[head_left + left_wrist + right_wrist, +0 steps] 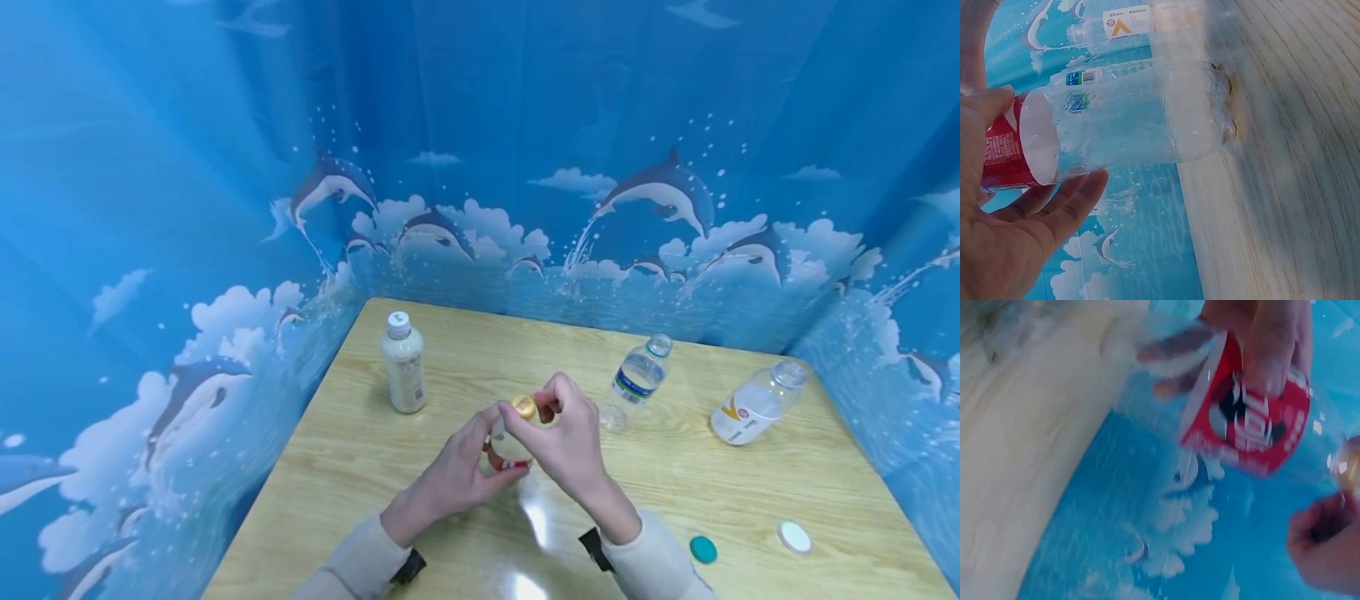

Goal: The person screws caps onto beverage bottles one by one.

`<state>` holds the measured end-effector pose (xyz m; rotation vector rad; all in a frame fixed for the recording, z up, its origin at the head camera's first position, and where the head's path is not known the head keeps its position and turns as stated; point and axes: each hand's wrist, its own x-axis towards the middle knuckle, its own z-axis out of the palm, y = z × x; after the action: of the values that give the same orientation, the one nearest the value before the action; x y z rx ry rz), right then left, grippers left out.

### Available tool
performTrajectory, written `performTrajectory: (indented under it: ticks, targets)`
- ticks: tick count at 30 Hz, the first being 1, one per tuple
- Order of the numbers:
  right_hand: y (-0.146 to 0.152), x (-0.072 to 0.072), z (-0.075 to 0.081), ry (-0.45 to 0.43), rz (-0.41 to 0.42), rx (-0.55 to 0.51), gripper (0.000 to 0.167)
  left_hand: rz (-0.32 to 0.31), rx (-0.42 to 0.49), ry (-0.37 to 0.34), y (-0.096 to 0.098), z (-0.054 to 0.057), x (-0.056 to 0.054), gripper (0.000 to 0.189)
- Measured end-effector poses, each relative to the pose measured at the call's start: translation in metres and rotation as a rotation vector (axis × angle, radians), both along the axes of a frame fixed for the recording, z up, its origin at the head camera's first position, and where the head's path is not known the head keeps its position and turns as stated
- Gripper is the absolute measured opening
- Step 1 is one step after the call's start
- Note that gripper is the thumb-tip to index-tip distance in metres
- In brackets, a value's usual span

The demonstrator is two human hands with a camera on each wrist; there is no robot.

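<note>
A clear plastic bottle (511,447) with a red label (1247,419) is between both hands, above the near middle of the table. My left hand (459,468) grips it around the label, thumb on one side and fingers on the other. At its neck sits a yellow cap (524,407), which my right hand (572,446) pinches between thumb and fingers. The left wrist view shows the bottle's transparent lower body (1116,125) with nothing dark inside; whether its base touches the table I cannot tell. Motion blurs the right hand (1329,544) at the cap in the right wrist view.
On the wooden table (337,500), a white capped bottle (406,371) stands back left. Two uncapped clear bottles, one blue-labelled (636,379) and one white-labelled (753,407), stand to the right. A green cap (703,549) and a white cap (794,537) lie front right. A dolphin-print curtain (480,167) surrounds the table.
</note>
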<state>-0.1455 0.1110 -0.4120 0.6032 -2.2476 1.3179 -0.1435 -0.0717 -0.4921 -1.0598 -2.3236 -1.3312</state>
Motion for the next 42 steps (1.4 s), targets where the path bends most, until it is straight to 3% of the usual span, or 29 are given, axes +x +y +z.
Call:
performTrajectory:
  ticks: [4,7,10,19,25,32,39,42]
  targets:
    - [0.015,-0.005,0.002,-0.051,0.184,0.057,0.023,-0.025,0.002,-0.055,0.000,0.002,0.000,0.081]
    - [0.028,-0.010,0.006,-0.104,0.351,0.091,0.032,-0.031,0.001,-0.094,0.000,0.003,0.000,0.085]
    - [0.035,-0.014,0.010,-0.131,0.438,0.115,0.035,-0.026,-0.001,-0.114,-0.001,0.004,0.000,0.087]
    - [0.036,-0.018,0.011,-0.122,0.454,0.126,0.024,-0.018,-0.025,-0.119,-0.003,0.003,0.001,0.085]
    - [0.024,-0.017,0.005,-0.138,0.393,0.061,0.026,-0.013,-0.020,-0.075,-0.002,0.003,0.001,0.084]
    - [0.020,-0.013,0.003,-0.148,0.327,-0.003,0.022,0.003,-0.021,-0.079,-0.003,0.004,0.000,0.085]
    - [0.035,-0.017,0.006,-0.144,0.431,0.070,0.033,-0.008,-0.007,-0.103,-0.003,0.004,0.000,0.087]
    - [0.039,-0.019,0.007,-0.127,0.428,0.094,0.034,-0.013,-0.009,-0.128,-0.003,0.003,0.000,0.086]
